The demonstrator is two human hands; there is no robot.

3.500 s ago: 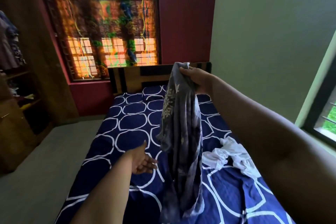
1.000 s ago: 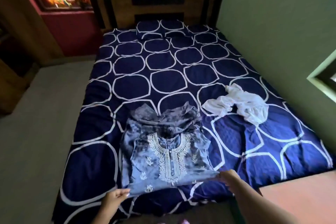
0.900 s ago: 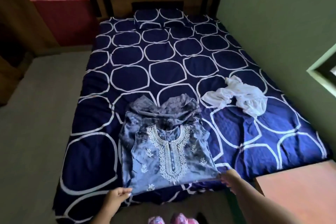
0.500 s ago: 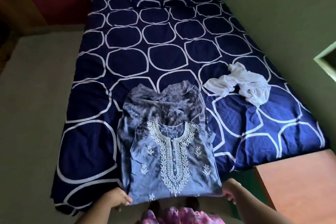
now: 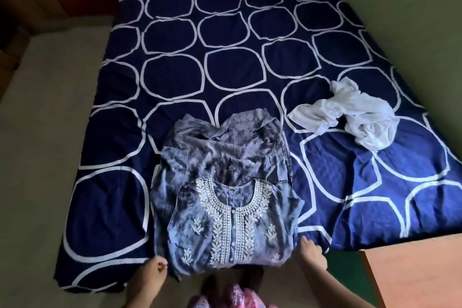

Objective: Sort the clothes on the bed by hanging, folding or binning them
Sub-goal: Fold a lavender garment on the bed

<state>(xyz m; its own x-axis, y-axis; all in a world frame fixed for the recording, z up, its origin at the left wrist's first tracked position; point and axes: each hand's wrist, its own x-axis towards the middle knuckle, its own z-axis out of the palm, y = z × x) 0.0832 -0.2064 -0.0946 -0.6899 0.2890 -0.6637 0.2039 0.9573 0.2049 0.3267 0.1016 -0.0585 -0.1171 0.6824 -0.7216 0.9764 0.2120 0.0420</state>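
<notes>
The left hand [image 5: 152, 269] and right hand [image 5: 312, 254] pinch the top's [image 5: 232, 220] near corners between their fingers [image 5: 161, 264], flattening it on the bed [image 5: 175, 70]; folding seems next.

A blue embroidered kurta [image 5: 230, 210] lies spread at the near edge of the bed [image 5: 175, 72], left hand [image 5: 153, 270] and right hand [image 5: 312, 255] gripping its near corners. A crumpled white garment [image 5: 350, 112] lies apart on its right.

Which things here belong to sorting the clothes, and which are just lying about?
Job: kurta, spread on the bed; white cloth, crumpled beside it; left hand and right hand at the kurta's near corners.
Lying about: wooden table, floor.
</notes>
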